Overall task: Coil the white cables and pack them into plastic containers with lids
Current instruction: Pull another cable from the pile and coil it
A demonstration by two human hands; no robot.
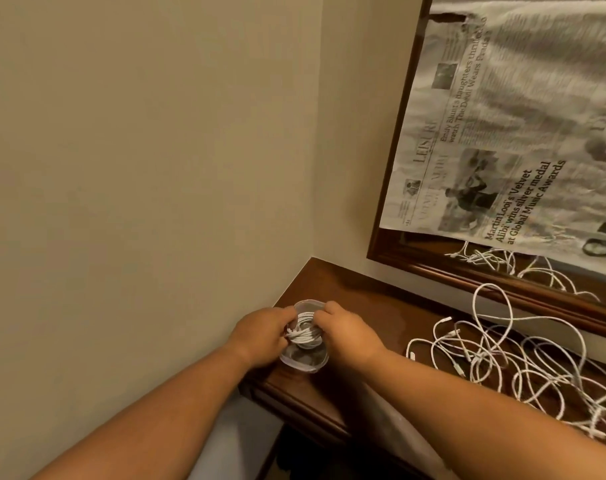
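A small clear plastic container (306, 362) stands near the left end of the dark wooden tabletop (357, 299). A coiled white cable (305, 333) sits in its mouth. My left hand (260, 336) grips the coil from the left. My right hand (346, 332) grips it from the right, fingers curled over the coil. The container's far rim shows between my two hands. No lid is in view.
A loose tangle of several white cables (509, 355) spreads over the tabletop to the right. A wood-framed mirror (391, 237) covered with newspaper (502, 133) leans behind them. A beige wall (138, 168) closes the left side, right beside the container.
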